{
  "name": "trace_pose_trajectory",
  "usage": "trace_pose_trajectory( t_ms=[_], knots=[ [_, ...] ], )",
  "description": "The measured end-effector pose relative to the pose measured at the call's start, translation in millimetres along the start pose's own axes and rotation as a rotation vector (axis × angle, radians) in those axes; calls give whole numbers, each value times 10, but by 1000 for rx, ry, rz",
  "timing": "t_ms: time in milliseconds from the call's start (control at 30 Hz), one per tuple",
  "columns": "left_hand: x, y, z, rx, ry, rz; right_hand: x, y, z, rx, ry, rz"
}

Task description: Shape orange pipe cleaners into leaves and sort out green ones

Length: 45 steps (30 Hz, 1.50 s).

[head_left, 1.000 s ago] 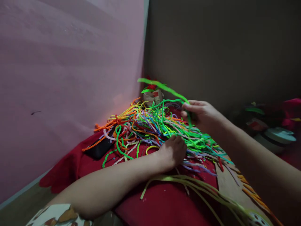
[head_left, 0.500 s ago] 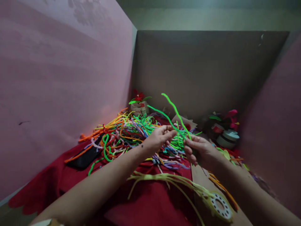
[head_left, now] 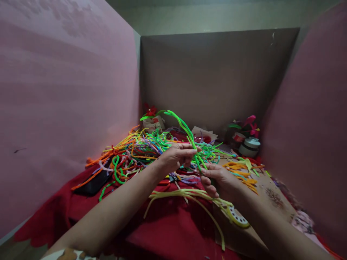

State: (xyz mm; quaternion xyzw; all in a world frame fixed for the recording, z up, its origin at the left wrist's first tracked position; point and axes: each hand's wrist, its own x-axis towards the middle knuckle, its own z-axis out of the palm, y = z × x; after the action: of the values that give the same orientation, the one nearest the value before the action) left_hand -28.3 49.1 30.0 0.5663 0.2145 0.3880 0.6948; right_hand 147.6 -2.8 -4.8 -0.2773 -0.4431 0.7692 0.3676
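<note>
Green pipe cleaners (head_left: 185, 126), in a lighter and a darker shade, rise side by side between my hands and bend left at their tops. My left hand (head_left: 179, 155) pinches them partway up, with the thumb and fingers closed. Lower down, my right hand (head_left: 217, 177) grips their bottom ends. Behind my hands lies a tangled heap of many-coloured pipe cleaners (head_left: 146, 148). Just in front of them, a bundle of pale yellow pipe cleaners (head_left: 187, 193) runs right to a round white disc with holes and a yellow rim (head_left: 238, 217), partly covered by my right forearm.
A red cloth (head_left: 168, 224) covers the surface, with cardboard (head_left: 265, 180) at the right. A dark phone-like slab (head_left: 93, 183) lies left. Orange pipe cleaners (head_left: 241, 173) lie right, near a pale lidded jar (head_left: 249, 146). Pink panels (head_left: 67, 90) stand at both sides.
The two green strands, spread apart before, now lie close together. My left hand has closed around them, and both hands sit slightly further left and lower in view. The camera has turned a little right.
</note>
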Motion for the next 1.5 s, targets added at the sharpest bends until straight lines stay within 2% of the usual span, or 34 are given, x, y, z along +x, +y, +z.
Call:
trace_pose_trajectory(
  t_ms=[167,367,567,733,833,967,1100,1167,1267,1367,1500],
  knots=[
    [33,-59,-10,46,105,-17,-8,20,4,-8,-20,4],
    [26,-148,-52,69,127,-93,77,-55,49,-43,98,-86],
    [-14,-204,-113,125,190,-117,205,-75,120,-93,194,-32],
    [-50,-234,-188,12,246,-151,286,-56,113,-88,238,-5],
    [-50,-222,-244,-43,297,-149,323,-75,50,-71,291,-38],
    [-48,-79,-407,-118,450,-67,314,-103,-66,-106,370,-105],
    [-102,198,-704,-190,671,124,256,-89,-121,-168,354,-87],
    [-158,331,-851,-268,764,277,238,-79,-109,-212,338,-71],
    [-250,458,-988,-375,777,409,252,-98,-66,-401,348,-88],
    [-302,495,-1004,-405,753,437,316,-150,-31,-731,413,-114],
    [-295,474,-934,-396,669,432,449,-149,-19,-1309,425,-323]
  ],
)
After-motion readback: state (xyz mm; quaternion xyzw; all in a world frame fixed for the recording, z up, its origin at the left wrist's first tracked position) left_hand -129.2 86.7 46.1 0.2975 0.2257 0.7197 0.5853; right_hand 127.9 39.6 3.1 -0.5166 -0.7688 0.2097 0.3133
